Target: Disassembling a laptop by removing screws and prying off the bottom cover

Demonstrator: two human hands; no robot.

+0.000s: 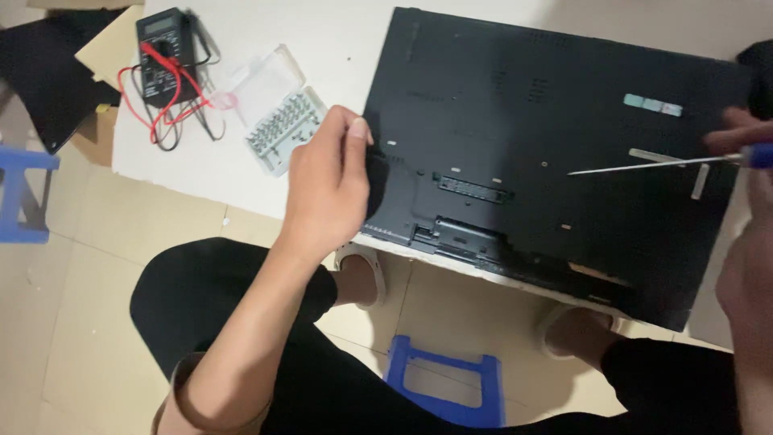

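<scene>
Head camera view, looking down at a seated person's lap and a white worktop. A black laptop lies closed and upside down on it, its underside with vents and small screws facing up, which leaves those screws open to reach. Its long axis runs from the upper left to the lower right of the picture, and its near long edge juts slightly over the front of the worktop. The left hand rests on the laptop's left edge, fingers curled and pressed together around that edge, seemingly bracing it so it does not slide. The right hand, mostly cut off at the right border and blurred, pinches the blue handle of a thin screwdriver. The shaft lies almost level across the laptop's right half, with the tip pointing left toward the middle of the underside; whether the tip touches the surface cannot be told. Left of the laptop sit an open clear case of screwdriver bits and, farther left, a black multimeter with tangled red and black leads. A blue stool stands on the tiled floor below.
</scene>
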